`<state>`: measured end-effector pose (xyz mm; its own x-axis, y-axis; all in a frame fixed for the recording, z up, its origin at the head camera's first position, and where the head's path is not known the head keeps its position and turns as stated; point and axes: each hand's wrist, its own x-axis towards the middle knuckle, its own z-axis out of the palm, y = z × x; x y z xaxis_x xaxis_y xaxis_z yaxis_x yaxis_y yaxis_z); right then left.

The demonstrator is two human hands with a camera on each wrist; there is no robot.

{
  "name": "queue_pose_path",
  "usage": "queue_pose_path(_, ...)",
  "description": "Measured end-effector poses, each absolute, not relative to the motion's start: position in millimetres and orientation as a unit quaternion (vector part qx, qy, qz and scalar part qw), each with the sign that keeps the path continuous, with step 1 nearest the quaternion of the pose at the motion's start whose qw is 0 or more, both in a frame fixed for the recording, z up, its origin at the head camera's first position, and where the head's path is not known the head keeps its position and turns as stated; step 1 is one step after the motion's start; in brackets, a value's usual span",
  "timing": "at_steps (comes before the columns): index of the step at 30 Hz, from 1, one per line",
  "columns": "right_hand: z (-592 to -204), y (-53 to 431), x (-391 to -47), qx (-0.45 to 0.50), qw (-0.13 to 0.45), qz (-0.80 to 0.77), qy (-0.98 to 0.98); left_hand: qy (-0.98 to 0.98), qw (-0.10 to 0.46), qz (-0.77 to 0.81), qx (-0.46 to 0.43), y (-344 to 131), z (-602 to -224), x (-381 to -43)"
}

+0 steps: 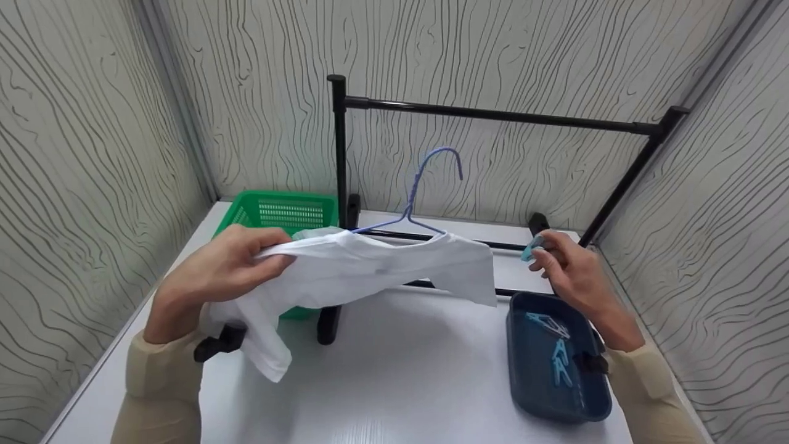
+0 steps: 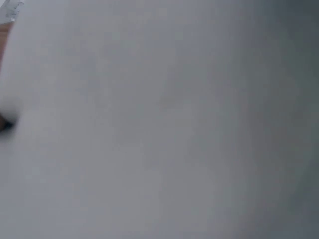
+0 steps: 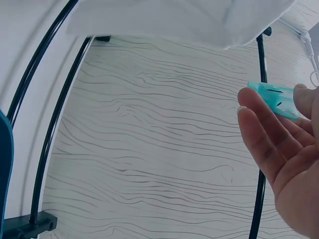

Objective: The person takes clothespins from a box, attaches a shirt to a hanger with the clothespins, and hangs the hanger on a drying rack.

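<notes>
A white T-shirt (image 1: 370, 268) hangs on a blue wire hanger (image 1: 412, 191), whose hook stands up free of the rack bar. My left hand (image 1: 228, 265) grips the shirt at its left shoulder or sleeve, thumb and fingers pinching the cloth. Pale cloth (image 2: 149, 119) fills nearly all of the left wrist view, blurred. My right hand (image 1: 570, 268) pinches a turquoise clothespin (image 3: 274, 99) between thumb and fingers, to the right of the shirt and apart from it. More clothespins (image 1: 560, 361) lie in a dark blue bin (image 1: 524, 394) below that hand.
A black clothes rack (image 1: 493, 113) stands behind the shirt, its top bar above the hanger hook. At the back left sits a green basket (image 1: 277, 196), partly hidden by the shirt. Patterned panels (image 1: 271, 80) enclose the white table (image 1: 394, 382) at back and sides.
</notes>
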<state>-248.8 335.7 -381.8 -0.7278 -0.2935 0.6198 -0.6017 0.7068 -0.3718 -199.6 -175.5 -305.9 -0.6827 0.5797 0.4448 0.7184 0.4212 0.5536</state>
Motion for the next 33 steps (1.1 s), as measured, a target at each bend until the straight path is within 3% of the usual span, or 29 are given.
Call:
queue_pose_path(11, -369, 329, -242, 0.273, 0.314, 0.309, -0.855, -0.828, 0.089, -0.372, -0.410, -162, -303, -200)
queue_pose_path(33, -346, 314, -220, 0.339, 0.305, 0.357, -0.815, -0.803, 0.075, -0.416, -0.420, -151, -317, -207)
